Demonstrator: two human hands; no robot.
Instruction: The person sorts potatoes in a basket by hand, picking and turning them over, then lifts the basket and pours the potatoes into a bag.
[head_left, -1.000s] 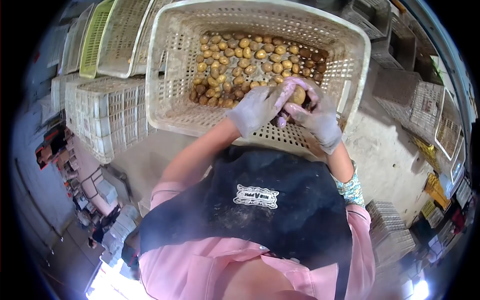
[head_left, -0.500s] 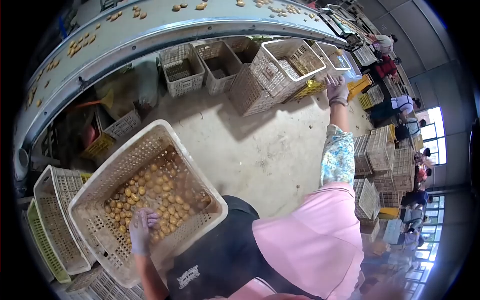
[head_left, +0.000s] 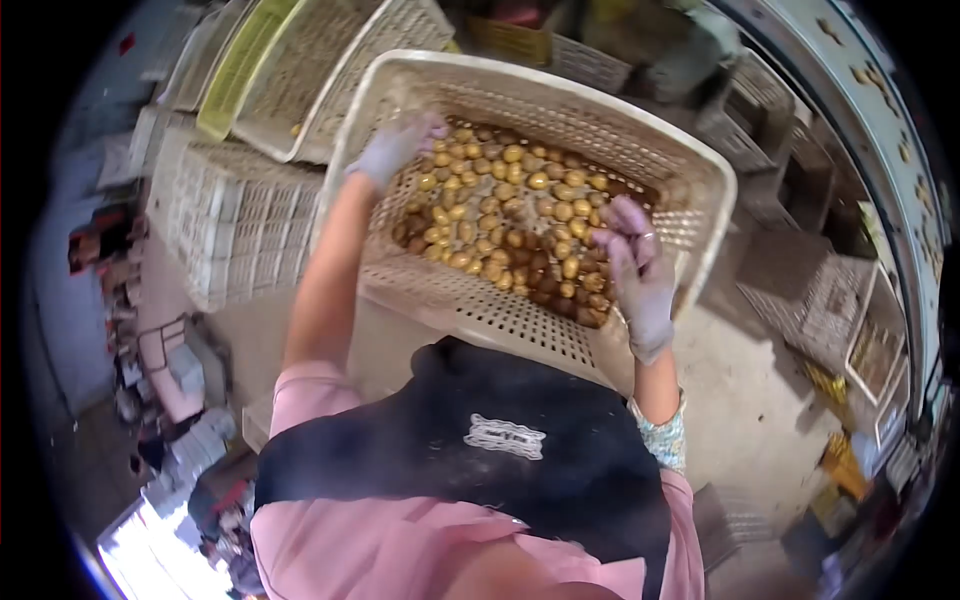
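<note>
Potatoes lie in a loose layer across the bottom of a pale plastic crate, with some bare bottom showing through the pierced base and darker ones gathered toward the near right corner. Each looks small, firm and light, easy for one hand; skins that shine as if damp may slip, and a hard squeeze or drop could bruise them. Fingers and thumb around the rounded middle would hold best.

The hands are well apart from each other, both in thin gloves. The left hand reaches over the left rim near the far left corner, fingers stretched toward the potatoes there. The right hand hangs inside the right end, thumb and fingers loosely bent and parted. Neither appears clamped on anything; blur hides whether fingertips touch potatoes.

The crate's walls rise above the layer, so knuckles could scrape along the ends, while the middle gives more room. Stacked crates stand just beside the left edge, and the apron sits close to the near edge. Floor shows beyond the near right corner, giving elbows more freedom there.
</note>
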